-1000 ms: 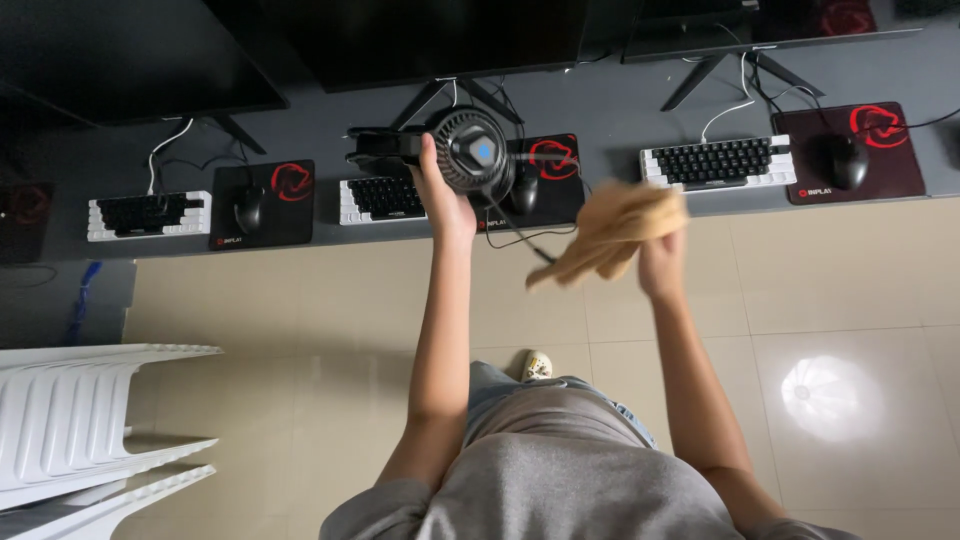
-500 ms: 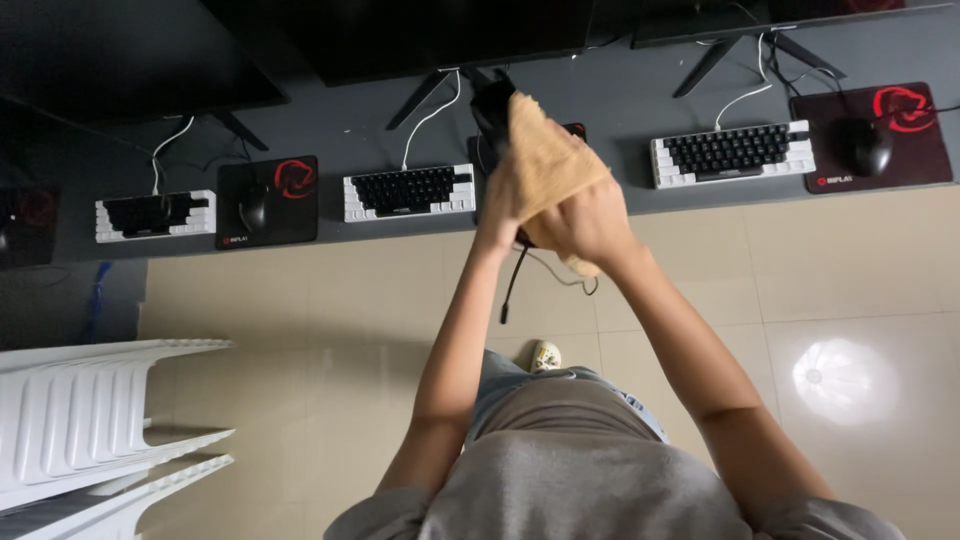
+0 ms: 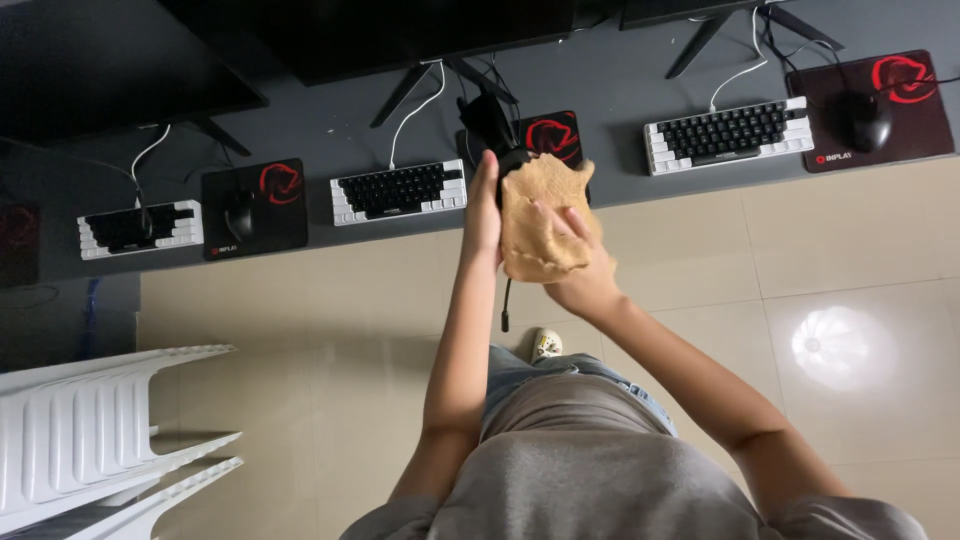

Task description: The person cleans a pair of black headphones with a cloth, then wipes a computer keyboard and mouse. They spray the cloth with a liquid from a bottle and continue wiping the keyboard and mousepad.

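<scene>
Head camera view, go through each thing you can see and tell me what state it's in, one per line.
left hand: raised, gripping a black headset.
headset: held up, mostly covered, cable dangling.
right hand: pressing a tan cloth against the headset.
tan cloth: crumpled, spread over the headset.
monitors: screens dark.
middle keyboard: on the desk, untouched.
right mouse: resting on its pad.
white chairs: stacked.

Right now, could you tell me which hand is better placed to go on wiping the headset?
Probably the right hand: it already presses the tan cloth over the headset. The left hand grips the headset's side, steadying it above the floor.
</scene>
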